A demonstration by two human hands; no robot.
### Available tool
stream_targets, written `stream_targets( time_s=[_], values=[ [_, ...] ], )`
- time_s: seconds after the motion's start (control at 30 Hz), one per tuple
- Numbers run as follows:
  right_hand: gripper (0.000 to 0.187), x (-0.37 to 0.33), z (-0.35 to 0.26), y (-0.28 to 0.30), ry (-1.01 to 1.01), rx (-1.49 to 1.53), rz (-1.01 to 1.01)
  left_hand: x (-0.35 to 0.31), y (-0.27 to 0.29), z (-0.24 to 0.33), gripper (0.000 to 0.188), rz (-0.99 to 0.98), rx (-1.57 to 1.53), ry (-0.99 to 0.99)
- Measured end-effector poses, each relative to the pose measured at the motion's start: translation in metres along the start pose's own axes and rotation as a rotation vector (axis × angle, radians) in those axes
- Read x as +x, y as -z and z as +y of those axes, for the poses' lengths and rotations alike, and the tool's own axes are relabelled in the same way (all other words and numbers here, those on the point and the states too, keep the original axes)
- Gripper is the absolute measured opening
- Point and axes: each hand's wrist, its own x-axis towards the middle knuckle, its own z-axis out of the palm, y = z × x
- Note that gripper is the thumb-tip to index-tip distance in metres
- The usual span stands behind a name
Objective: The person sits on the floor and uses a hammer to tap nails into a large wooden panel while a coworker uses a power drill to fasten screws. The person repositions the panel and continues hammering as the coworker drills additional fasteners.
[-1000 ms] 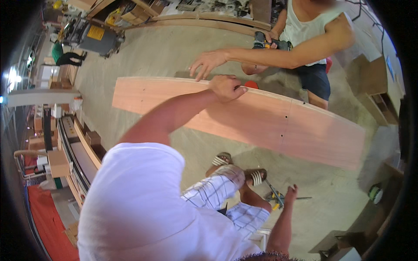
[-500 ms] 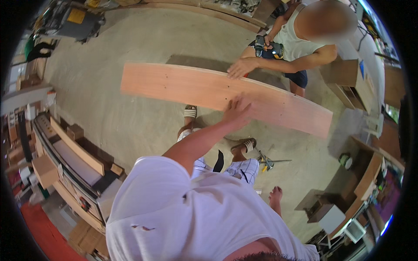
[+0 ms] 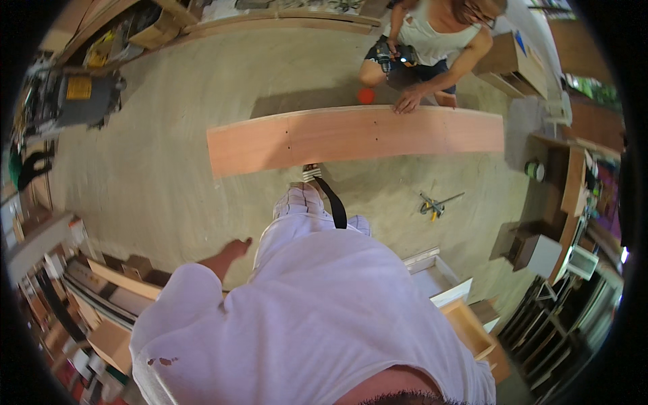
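Observation:
My left hand [image 3: 236, 248] hangs low beside my left hip, away from everything; it is small and its fingers are not clear. No part of my right hand shows. In front of me stretches a long reddish wooden board [image 3: 331, 138] with several small dark holes, touched by neither hand in view. Across from me a co-worker rests one hand [image 3: 407, 101] on the board's far edge and grips a cordless drill [image 3: 393, 55] in the other. A round orange thing [image 3: 366, 96] is just beyond that edge.
A clamp-like tool [image 3: 435, 206] lies on the concrete floor to the right. White drawer-like boxes [image 3: 439, 277] stand near my right side. A grey machine [image 3: 88, 98] is far left, cabinets [image 3: 509, 64] far right, and stacked panels [image 3: 125, 280] lower left.
My left hand has left the board and dropped back to my side. My right hand has gone out of view. The board now lies more level, and the co-worker's hand is farther right along it.

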Motion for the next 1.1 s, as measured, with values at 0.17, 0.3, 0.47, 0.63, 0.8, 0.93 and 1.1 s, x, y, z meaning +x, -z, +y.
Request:
stream_targets(
  time_s=[0.17, 0.3, 0.47, 0.63, 0.8, 0.93, 1.1],
  values=[
    [0.047, 0.011, -0.189, 0.038, -0.636, 0.712, 0.201, 0.031, 0.01, 0.016, 0.098, -0.345, -0.39, -0.275],
    [0.046, 0.015, -0.304, 0.016, -0.557, 0.87, 0.31, 0.023, 0.064, 0.003, 0.101, -0.537, -0.682, -0.293],
    [0.051, -0.038, -0.337, -0.097, -0.356, 0.657, 0.378, -0.017, 0.114, -0.055, 0.105, -0.491, -1.006, -0.302],
    [0.062, -0.15, -0.33, -0.252, -0.845, 0.493, 0.194, -0.062, 0.172, -0.093, 0.107, -0.075, -0.947, -0.397],
    [0.036, -0.26, -0.34, -0.353, -0.643, 0.283, -0.025, -0.055, 0.251, -0.118, 0.102, 0.343, -0.646, -0.347],
    [0.038, -0.271, -0.386, -0.37, -1.276, 0.76, 0.109, -0.023, 0.31, -0.136, 0.101, 0.372, -0.676, -0.324],
    [0.038, -0.177, -0.445, -0.358, -0.943, 0.557, 0.134, 0.04, 0.36, -0.137, 0.102, 0.261, -0.688, -0.452]
  ],
)
